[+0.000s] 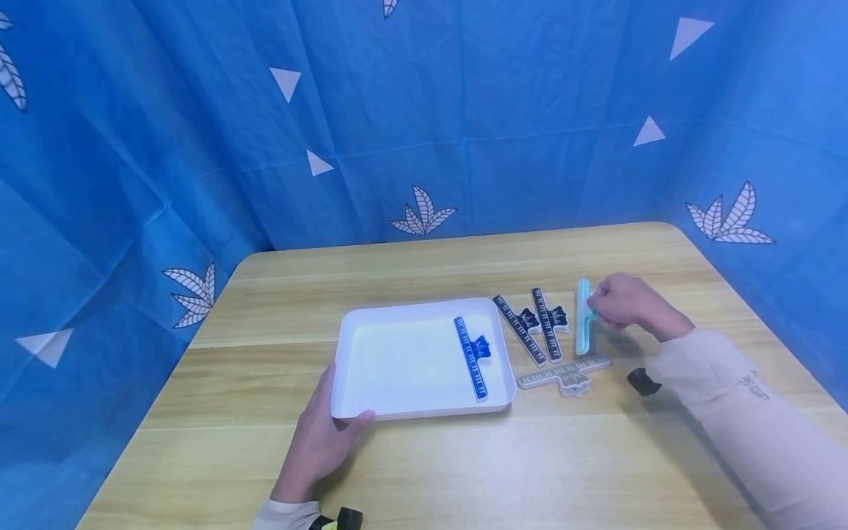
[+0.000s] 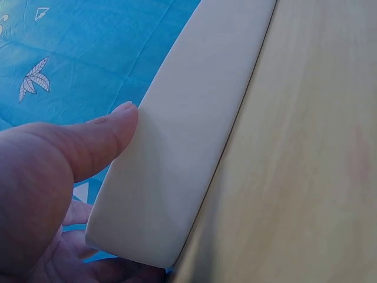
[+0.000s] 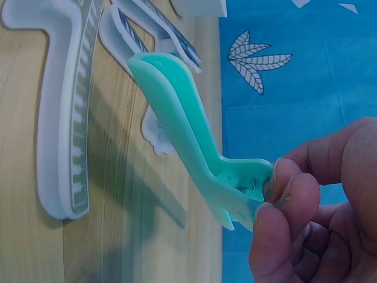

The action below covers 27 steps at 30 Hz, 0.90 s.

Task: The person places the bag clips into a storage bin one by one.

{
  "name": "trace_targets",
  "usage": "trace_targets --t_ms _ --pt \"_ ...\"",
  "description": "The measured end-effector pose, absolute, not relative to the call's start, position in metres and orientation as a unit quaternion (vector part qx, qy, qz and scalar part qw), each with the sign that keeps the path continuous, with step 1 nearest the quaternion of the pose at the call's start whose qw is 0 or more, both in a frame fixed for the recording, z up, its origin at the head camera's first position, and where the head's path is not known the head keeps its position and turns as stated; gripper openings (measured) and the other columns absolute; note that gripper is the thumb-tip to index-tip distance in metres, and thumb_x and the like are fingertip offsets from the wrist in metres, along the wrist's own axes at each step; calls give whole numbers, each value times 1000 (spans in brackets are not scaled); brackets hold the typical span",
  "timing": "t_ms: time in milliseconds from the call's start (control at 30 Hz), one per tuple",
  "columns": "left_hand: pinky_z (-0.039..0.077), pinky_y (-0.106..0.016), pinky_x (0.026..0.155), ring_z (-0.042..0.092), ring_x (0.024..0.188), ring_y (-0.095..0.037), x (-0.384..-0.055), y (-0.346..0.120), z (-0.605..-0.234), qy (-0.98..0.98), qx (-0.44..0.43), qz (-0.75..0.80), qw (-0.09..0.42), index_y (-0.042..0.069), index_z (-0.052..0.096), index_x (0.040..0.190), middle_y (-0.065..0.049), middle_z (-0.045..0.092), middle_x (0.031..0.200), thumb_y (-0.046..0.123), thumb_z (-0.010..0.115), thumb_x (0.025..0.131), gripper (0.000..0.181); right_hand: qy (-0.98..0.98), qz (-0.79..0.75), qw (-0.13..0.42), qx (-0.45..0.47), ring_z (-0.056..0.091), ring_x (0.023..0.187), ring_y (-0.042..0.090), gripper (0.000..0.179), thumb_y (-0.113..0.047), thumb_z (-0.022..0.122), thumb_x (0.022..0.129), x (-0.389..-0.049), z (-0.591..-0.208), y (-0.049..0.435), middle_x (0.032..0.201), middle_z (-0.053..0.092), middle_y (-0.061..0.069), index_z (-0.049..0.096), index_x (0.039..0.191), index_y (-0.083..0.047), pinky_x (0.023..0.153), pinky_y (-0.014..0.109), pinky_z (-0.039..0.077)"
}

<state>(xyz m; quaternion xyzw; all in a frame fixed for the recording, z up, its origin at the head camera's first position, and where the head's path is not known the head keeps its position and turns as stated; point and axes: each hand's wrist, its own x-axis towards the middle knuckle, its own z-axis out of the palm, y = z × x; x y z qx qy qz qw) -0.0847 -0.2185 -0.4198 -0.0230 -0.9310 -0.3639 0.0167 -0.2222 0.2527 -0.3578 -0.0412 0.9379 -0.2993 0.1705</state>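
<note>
My right hand (image 1: 626, 302) pinches a mint-green bag clip (image 3: 194, 141) by its short handle between thumb and fingers. In the right wrist view the clip is raised off the table, its long jaw tilted, with a shadow below. At the front left corner of a white tray (image 1: 411, 414), my left hand (image 1: 327, 434) grips the wall, thumb on the front side and fingers round the corner. Inside the tray, toward its right, lies a blue piano-key clip (image 1: 472, 361). Two black piano-key clips (image 1: 547, 324) and a grey one (image 1: 563, 374) lie right of the tray.
The wooden table (image 1: 232, 383) carries the tray and clips. A blue patterned cloth (image 1: 371, 132) hangs behind and beside it. A small black object (image 1: 642, 382) shows at the right sleeve, and a black and yellow band (image 1: 338, 520) at the left wrist.
</note>
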Motion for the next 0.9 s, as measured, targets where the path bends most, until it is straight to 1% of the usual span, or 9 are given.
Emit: trace_targets --t_ms 267,567,800,900 --pt "24 -60 110 24 139 -46 -85 -219 -420 -930 -26 -365 14 0 9 154 -25 18 156 47 69 86 102 938 -298 172 -38 56 60 20 27 -16 47 96 -222 -355 248 64 57 5 57 75 -2 65 32 52" --pt "24 -61 110 24 138 -46 -85 -219 -420 -930 -26 -365 17 -1 10 154 -26 18 156 47 69 86 102 942 -287 170 -42 54 59 20 28 -17 46 96 -222 -353 246 61 54 4 56 73 -3 65 32 50" --pt "27 -61 109 28 138 -43 -86 -221 -422 -928 -30 -371 24 6 8 156 -21 20 157 45 71 85 102 941 -292 166 -45 55 59 19 26 -16 47 96 -222 -350 241 63 54 3 56 75 -3 65 32 51" --pt "26 -61 109 27 138 -44 -86 -221 -422 -929 -30 -369 24 4 9 155 -23 19 157 46 71 86 102 939 -298 168 -44 54 59 19 25 -16 48 96 -222 -351 239 64 55 4 57 77 -2 66 32 51"
